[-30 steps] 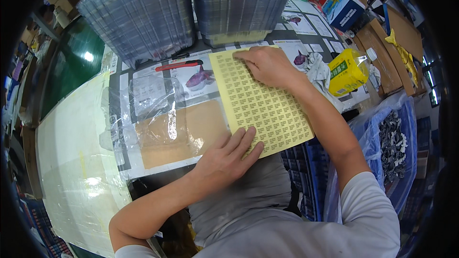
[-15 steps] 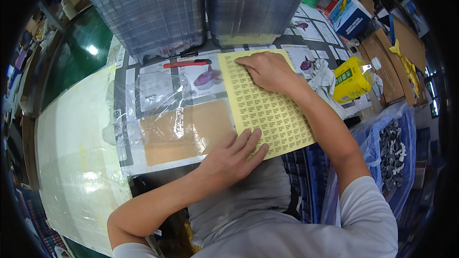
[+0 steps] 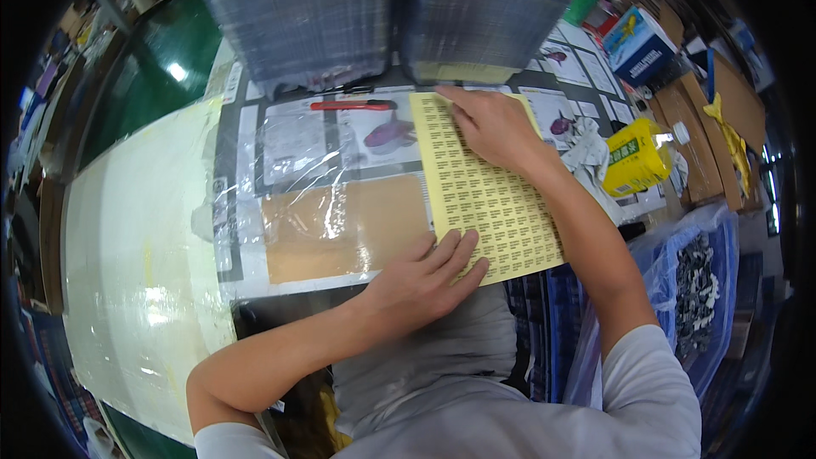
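Note:
A yellow sheet of printed labels (image 3: 489, 212) lies on the worktop in front of me, its near edge reaching the table's front. My left hand (image 3: 425, 276) rests on the sheet's lower left corner, fingers spread out. Over the upper part is my right hand (image 3: 493, 123), its index finger stretched to the top edge and the other fingers curled under. Whether a label is in its fingers is too small to make out. Left of the sheet, a brown rectangular piece (image 3: 348, 234) lies under clear film (image 3: 297, 149). A red utility knife (image 3: 353, 105) is beyond it.
Two tall stacks of clear plastic trays (image 3: 297, 17) stand at the back. To the right are a yellow bottle (image 3: 637, 157), a crumpled white cloth (image 3: 586, 157), a blue box (image 3: 637, 47) and cardboard boxes (image 3: 688, 115). A blue lined bin (image 3: 671, 280) holds small dark parts. A pale board (image 3: 136, 238) extends left.
My right index finger has moved up from the sheet's upper left labels to its top edge. My left hand stays on the lower corner. The whole view has shifted slightly.

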Tool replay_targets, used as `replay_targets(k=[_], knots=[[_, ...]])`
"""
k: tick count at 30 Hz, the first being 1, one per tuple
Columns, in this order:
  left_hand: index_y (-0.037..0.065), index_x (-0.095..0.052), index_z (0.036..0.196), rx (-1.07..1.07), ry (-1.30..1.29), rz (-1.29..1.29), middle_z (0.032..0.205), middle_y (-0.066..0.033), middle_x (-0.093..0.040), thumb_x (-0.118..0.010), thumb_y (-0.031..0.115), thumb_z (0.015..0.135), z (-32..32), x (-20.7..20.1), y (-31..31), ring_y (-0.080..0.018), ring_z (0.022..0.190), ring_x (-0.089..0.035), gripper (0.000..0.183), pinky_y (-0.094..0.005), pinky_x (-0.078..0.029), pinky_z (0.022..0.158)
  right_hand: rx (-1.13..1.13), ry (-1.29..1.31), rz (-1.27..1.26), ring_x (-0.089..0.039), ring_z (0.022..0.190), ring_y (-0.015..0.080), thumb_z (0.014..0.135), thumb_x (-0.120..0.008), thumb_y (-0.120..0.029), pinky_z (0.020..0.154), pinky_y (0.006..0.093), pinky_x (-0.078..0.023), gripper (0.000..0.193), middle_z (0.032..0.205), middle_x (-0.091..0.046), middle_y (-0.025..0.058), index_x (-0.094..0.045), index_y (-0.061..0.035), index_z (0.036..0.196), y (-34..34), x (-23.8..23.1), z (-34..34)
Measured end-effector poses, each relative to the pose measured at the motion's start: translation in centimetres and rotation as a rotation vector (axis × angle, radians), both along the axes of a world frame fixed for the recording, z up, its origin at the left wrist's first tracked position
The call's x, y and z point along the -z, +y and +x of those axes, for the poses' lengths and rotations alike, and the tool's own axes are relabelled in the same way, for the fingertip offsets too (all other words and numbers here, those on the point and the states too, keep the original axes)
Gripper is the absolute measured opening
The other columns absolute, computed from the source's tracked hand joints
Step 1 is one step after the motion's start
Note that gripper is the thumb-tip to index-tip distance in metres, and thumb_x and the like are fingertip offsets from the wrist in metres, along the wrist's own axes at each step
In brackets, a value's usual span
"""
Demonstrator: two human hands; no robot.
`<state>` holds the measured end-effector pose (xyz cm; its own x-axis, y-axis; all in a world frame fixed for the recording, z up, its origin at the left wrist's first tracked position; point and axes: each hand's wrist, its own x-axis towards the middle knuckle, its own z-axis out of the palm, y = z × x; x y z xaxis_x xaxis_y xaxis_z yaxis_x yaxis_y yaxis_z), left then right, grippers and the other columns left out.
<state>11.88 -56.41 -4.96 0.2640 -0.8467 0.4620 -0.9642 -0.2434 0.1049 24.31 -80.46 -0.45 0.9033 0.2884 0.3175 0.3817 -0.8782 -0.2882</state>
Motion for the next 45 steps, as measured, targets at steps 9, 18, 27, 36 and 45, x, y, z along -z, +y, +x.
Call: replay_targets(k=[9, 18, 27, 36, 45], knots=[[0.004, -0.073, 0.114, -0.056, -0.124, -0.235, 0.129, -0.0231, -0.070, -0.064, 0.023, 0.092, -0.4, 3.6, -0.1, -0.0279, 0.120, -0.067, 0.031, -0.0372, -0.051, 0.090, -0.042, -0.036, -0.161, -0.057, 0.128, 0.0443, 0.105, -0.062, -0.019, 0.112, 0.0485, -0.044, 0.044, 0.137, -0.061, 0.0263, -0.064, -0.0014, 0.145, -3.4, 2.9, -6.8], [0.003, -0.072, 0.115, -0.053, -0.156, -0.236, 0.128, -0.0218, -0.068, -0.066, 0.025, 0.088, -1.0, 2.5, -0.9, -0.0269, 0.110, -0.066, 0.035, -0.0377, -0.050, 0.089, -0.044, -0.063, -0.092, -0.058, 0.126, 0.0406, 0.104, -0.064, -0.018, 0.110, 0.0472, -0.044, 0.040, 0.136, -0.062, 0.0232, -0.068, 0.0017, 0.139, -4.2, 3.4, -7.5], [0.002, -0.068, 0.118, 0.049, -0.259, -0.188, 0.133, -0.0250, -0.065, -0.066, 0.023, 0.087, -4.9, 0.8, -2.3, -0.0299, 0.110, -0.066, 0.038, -0.0380, -0.051, 0.089, -0.060, -0.212, 0.007, -0.063, 0.115, 0.0412, 0.093, -0.069, -0.019, 0.101, 0.0477, -0.050, 0.038, 0.125, -0.067, 0.0207, -0.073, -0.0001, 0.126, -3.9, 3.8, -7.5], [0.006, -0.079, 0.092, 0.279, 0.229, 0.442, 0.099, -0.0174, -0.079, -0.073, 0.015, 0.081, -9.2, 1.6, -10.2, -0.0355, 0.092, -0.077, 0.015, -0.0464, -0.062, 0.076, -0.047, -0.221, 0.046, -0.064, 0.111, 0.0399, 0.091, -0.071, -0.024, 0.098, 0.0487, -0.051, 0.038, 0.119, -0.070, 0.0187, -0.076, -0.0011, 0.120, -4.1, 3.9, -7.7], [0.002, -0.076, 0.119, -0.428, 0.638, -0.323, 0.123, -0.0204, -0.074, -0.077, 0.023, 0.092, -12.0, 16.4, -6.1, -0.0423, 0.117, -0.066, 0.034, -0.0489, -0.053, 0.103, -0.347, -0.100, -0.007, -0.061, 0.128, 0.0411, 0.091, -0.077, -0.054, 0.110, 0.0491, -0.047, 0.069, 0.134, -0.067, 0.0220, -0.067, -0.0078, 0.140, -3.4, -0.1, -15.2]])
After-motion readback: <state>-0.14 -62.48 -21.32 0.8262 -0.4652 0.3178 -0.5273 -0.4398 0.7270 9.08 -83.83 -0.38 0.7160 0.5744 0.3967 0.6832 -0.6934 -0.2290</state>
